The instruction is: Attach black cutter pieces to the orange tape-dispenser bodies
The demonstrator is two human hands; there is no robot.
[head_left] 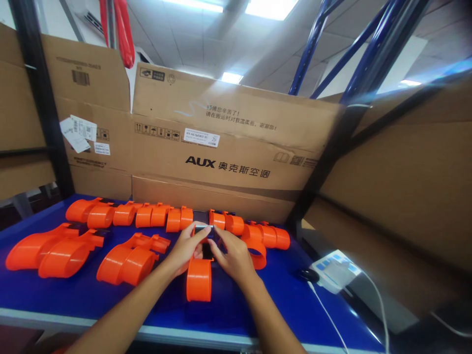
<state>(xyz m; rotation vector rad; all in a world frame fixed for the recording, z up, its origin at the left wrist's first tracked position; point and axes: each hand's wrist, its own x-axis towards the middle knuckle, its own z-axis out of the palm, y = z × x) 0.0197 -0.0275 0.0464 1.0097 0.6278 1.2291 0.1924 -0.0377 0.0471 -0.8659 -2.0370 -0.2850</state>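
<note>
Both my hands meet at the middle of the blue table around a dark rectangular block [207, 251]. An orange plastic ring [199, 281] joins its near side and rests toward the table's front. My left hand [189, 248] grips the block from the left, thumb on top. From the right, my right hand [233, 251] closes on the same block, its fingers near the upper edge. The hands partly hide the block, so its exact kind does not show. Close behind my right hand lies another orange ring [257, 253].
A row of orange rings [151, 215] runs along the back. More orange rings [127, 263] lie at left on the blue table [155, 312]. At right sit a white device [335, 271] with cables and a black mouse-like object [309, 275]. A cardboard wall [228, 147] stands behind.
</note>
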